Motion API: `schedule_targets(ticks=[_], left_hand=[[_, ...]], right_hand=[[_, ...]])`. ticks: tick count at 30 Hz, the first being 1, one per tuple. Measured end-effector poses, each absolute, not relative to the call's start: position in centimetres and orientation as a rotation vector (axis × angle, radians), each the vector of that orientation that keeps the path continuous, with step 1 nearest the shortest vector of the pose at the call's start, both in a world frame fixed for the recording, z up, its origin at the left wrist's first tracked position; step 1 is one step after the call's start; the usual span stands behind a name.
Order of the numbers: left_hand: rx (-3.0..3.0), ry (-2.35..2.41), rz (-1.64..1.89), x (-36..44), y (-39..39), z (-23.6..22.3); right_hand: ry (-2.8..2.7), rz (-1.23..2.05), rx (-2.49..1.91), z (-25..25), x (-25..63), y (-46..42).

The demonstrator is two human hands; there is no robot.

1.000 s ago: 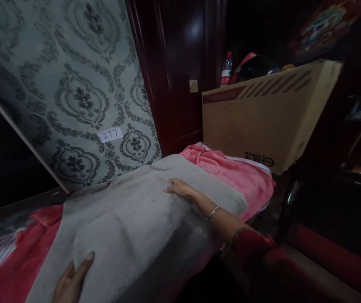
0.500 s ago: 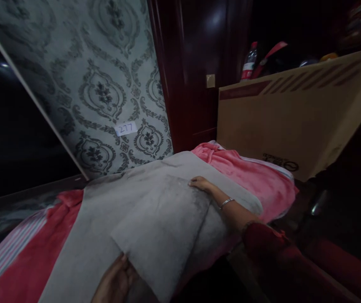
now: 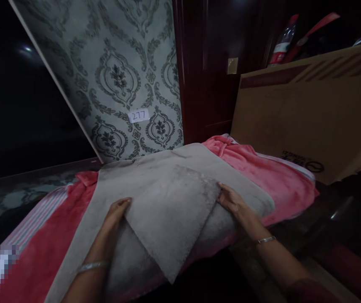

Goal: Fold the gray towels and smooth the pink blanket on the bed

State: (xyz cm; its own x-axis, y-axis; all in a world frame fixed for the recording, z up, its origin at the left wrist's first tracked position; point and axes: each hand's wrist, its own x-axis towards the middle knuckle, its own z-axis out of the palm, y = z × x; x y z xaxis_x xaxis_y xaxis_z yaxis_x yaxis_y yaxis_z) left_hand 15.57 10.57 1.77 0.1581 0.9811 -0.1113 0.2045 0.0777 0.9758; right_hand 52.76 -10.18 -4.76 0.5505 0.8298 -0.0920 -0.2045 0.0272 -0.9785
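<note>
**Both hands on a grey cloth, big box in the corner**

So the grey cloth (image 3: 174, 219) sits in the middle, on top of a bigger grey sheet (image 3: 85, 227), one corner pointing at the wearer. Left hand (image 3: 119, 209) has its left corner pinched between thumb and fingers; right hand (image 3: 230, 200) is closed on the right corner. There's a pink blanket (image 3: 275, 189) coming out from under the sheet on the right, and red fabric (image 3: 57, 235) on the left.

Container-wise: a cardboard box (image 3: 294, 113) stands back right, beyond the blanket. Can't see inside it. A bottle (image 3: 283, 44) with a red cap pokes up at its top edge, tilted, next to a red strap (image 3: 321, 27). In it or behind it? Can't tell. Too dark to make out what's in the bottle, too.
</note>
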Motion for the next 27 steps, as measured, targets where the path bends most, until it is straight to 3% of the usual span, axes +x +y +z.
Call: schedule_targets(ticks=[4,7,19,27], left_hand=[[2.097,1.348,0.444,17.7,12.9,3.3],[2.251,1.315,0.31,20.2,14.1,3.4],[2.374,1.044,0.281,28.4,17.4,2.0],[2.303,0.969,0.515,29.1,18.9,-0.8]], right_hand=[[-0.589,0.927,-1.181,-5.2,49.8,-10.0],[-0.549,1.006,-1.085,-5.4,48.7,-9.9],[-0.432,0.964,-0.848,-5.1,47.5,-9.7],[-0.515,0.852,-0.93,-4.7,45.6,-9.3]])
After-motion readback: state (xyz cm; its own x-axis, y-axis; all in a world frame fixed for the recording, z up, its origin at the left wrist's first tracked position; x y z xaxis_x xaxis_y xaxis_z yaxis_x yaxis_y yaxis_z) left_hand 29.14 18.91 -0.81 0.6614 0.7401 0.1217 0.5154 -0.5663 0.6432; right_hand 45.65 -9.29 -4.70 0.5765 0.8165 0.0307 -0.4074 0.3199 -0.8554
